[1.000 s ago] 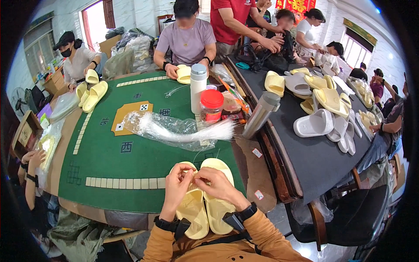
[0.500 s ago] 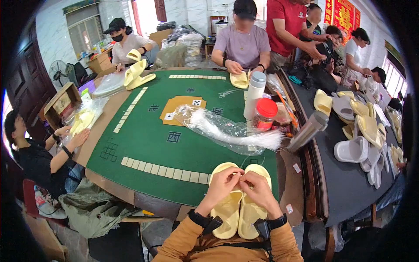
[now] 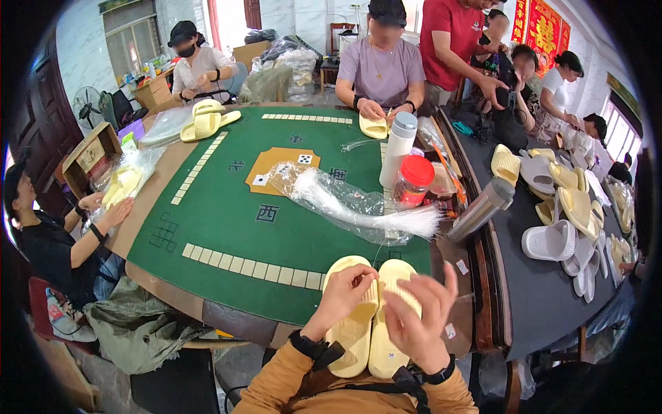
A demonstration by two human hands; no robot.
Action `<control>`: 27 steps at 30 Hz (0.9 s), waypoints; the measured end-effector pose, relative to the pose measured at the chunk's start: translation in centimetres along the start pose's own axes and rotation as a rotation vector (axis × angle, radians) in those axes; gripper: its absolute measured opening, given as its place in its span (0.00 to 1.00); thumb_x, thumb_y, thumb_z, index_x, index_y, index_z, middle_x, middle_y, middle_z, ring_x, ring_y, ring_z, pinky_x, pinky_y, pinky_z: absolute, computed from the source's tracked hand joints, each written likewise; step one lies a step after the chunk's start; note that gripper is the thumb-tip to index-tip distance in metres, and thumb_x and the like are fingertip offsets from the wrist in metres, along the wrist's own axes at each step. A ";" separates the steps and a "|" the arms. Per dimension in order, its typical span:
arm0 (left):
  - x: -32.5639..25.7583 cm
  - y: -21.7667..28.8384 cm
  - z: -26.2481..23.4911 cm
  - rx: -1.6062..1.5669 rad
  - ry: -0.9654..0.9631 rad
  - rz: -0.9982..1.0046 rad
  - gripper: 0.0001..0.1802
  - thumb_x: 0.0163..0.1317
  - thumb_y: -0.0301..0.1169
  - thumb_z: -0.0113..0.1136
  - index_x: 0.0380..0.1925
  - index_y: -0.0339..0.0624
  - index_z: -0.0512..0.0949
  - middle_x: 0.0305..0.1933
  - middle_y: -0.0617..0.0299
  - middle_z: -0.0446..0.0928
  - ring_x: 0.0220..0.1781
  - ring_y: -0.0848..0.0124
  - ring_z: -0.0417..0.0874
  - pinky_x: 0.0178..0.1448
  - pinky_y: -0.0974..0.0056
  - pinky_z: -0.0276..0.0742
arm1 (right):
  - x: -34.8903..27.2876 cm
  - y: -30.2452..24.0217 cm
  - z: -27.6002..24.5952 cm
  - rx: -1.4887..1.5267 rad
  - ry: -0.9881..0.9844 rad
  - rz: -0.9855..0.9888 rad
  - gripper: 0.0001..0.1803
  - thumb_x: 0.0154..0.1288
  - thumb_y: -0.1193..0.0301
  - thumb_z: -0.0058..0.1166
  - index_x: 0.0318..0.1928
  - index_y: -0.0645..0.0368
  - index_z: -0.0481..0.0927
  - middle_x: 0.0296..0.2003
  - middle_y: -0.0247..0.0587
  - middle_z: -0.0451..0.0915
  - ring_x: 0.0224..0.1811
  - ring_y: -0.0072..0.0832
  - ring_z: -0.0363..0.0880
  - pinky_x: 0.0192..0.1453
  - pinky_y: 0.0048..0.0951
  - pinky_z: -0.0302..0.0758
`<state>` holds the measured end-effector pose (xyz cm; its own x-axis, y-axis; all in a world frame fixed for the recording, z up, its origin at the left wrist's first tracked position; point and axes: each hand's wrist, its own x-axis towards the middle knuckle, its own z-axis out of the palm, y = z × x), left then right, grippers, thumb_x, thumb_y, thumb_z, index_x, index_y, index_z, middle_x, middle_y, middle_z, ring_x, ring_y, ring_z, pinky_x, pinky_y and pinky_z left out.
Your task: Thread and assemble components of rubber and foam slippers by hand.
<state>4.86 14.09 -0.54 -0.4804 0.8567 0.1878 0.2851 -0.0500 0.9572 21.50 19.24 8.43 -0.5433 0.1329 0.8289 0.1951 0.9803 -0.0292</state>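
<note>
A pair of pale yellow slide sandals [image 3: 352,343] lies side by side in front of me, toes away, at the table's near edge. My left hand [image 3: 345,295] is over the left slide's strap, thumb and forefinger pinched on a thin clear plastic strand [image 3: 376,258] that sticks up between the two slides. My right hand [image 3: 422,312] is raised over the right slide, its fingers apart and holding nothing. Beyond the slides lies a clear bag with a bundle of white plastic strands [image 3: 345,207], their loose ends fanned out to the right.
A green table mat [image 3: 227,228] carries rows of printed tiles. At right stand a white bottle [image 3: 398,150], a red-lidded jar [image 3: 414,181] and a steel flask [image 3: 480,210]. Grey and yellow slides [image 3: 579,207] pile on the dark side table. Co-workers sit left and across, handling slides.
My two hands have parted: the right has lifted away to the right and spread its fingers. My left stays pinched over the left slide. Across the table at left, a co-worker's slide was put down.
</note>
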 end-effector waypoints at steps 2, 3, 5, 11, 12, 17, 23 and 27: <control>-0.2 -0.3 -0.3 -0.005 0.013 -0.008 0.08 0.68 0.29 0.60 0.41 0.37 0.83 0.27 0.64 0.80 0.25 0.80 0.73 0.30 0.71 0.69 | 0.1 -1.8 -2.8 0.011 -0.001 -0.179 0.17 0.51 0.65 0.71 0.42 0.46 0.83 0.44 0.31 0.79 0.50 0.32 0.75 0.74 0.66 0.54; -0.2 -0.3 -0.3 0.004 0.030 0.013 0.08 0.68 0.29 0.60 0.41 0.37 0.83 0.27 0.65 0.80 0.25 0.81 0.73 0.30 0.71 0.69 | 0.7 -2.0 -3.9 -0.018 0.087 -0.413 0.10 0.54 0.60 0.69 0.36 0.44 0.85 0.36 0.28 0.81 0.43 0.30 0.77 0.70 0.64 0.63; 0.2 0.0 0.5 -0.015 0.025 0.048 0.07 0.68 0.28 0.60 0.40 0.37 0.83 0.29 0.65 0.81 0.25 0.81 0.73 0.30 0.72 0.69 | -4.0 -3.8 -1.3 0.025 0.415 -0.309 0.12 0.55 0.56 0.68 0.32 0.48 0.85 0.33 0.31 0.82 0.37 0.27 0.79 0.60 0.54 0.78; 0.0 -0.2 -0.1 0.022 0.010 0.041 0.07 0.68 0.28 0.59 0.39 0.37 0.84 0.29 0.63 0.81 0.26 0.79 0.74 0.30 0.70 0.69 | 1.8 -4.6 -3.2 -0.091 0.535 -1.054 0.11 0.70 0.62 0.54 0.38 0.50 0.87 0.51 0.35 0.85 0.62 0.27 0.77 0.84 0.46 0.40; 0.1 0.0 0.1 0.040 0.009 0.064 0.07 0.68 0.28 0.59 0.39 0.37 0.84 0.29 0.63 0.81 0.26 0.78 0.74 0.30 0.70 0.70 | 1.9 -4.8 -3.3 -0.111 0.555 -1.055 0.11 0.70 0.61 0.53 0.37 0.50 0.86 0.51 0.35 0.85 0.62 0.25 0.77 0.83 0.46 0.40; 0.0 0.0 0.0 0.044 0.032 0.059 0.07 0.67 0.27 0.59 0.39 0.36 0.83 0.28 0.62 0.81 0.26 0.77 0.75 0.31 0.70 0.70 | 2.6 -5.5 -3.4 -0.158 0.707 -1.064 0.16 0.72 0.60 0.48 0.33 0.50 0.86 0.51 0.33 0.85 0.62 0.20 0.77 0.83 0.49 0.40; 0.2 0.1 0.1 0.016 0.022 0.026 0.07 0.67 0.27 0.59 0.38 0.35 0.83 0.27 0.64 0.80 0.26 0.78 0.74 0.31 0.71 0.70 | 3.8 -5.3 -4.6 0.009 0.534 -1.000 0.18 0.74 0.61 0.44 0.31 0.53 0.86 0.52 0.29 0.85 0.62 0.16 0.76 0.84 0.47 0.27; 0.3 0.5 0.2 0.025 0.029 0.021 0.06 0.67 0.26 0.60 0.37 0.36 0.84 0.27 0.66 0.80 0.26 0.80 0.74 0.31 0.72 0.69 | 4.7 -4.9 -4.6 0.123 0.536 -0.936 0.17 0.73 0.62 0.46 0.36 0.55 0.86 0.54 0.30 0.84 0.64 0.14 0.75 0.83 0.44 0.24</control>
<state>5.00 14.42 -0.04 -0.4982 0.8401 0.2147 0.3161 -0.0546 0.9472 21.75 14.38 15.05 -0.0009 -0.7267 0.6869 -0.2101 0.6717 0.7104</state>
